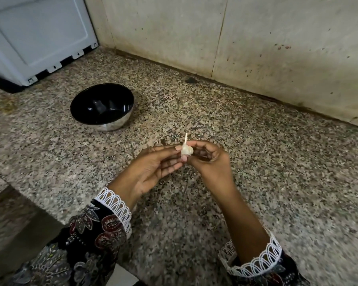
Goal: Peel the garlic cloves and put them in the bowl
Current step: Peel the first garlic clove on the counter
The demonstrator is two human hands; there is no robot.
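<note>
A small white garlic bulb (186,150) with a thin dry stem pointing up is held above the speckled granite counter, between both hands. My left hand (153,168) pinches it from the left with thumb and fingertips. My right hand (210,159) grips it from the right, fingers curled round it. The bowl (102,106), black inside with a shiny steel outside, stands on the counter to the upper left of the hands, well apart from them. I see nothing lying in it.
A white appliance (35,36) stands at the back left corner. A stained tiled wall (256,42) runs along the back of the granite counter (277,172). The counter's front edge drops off at the lower left.
</note>
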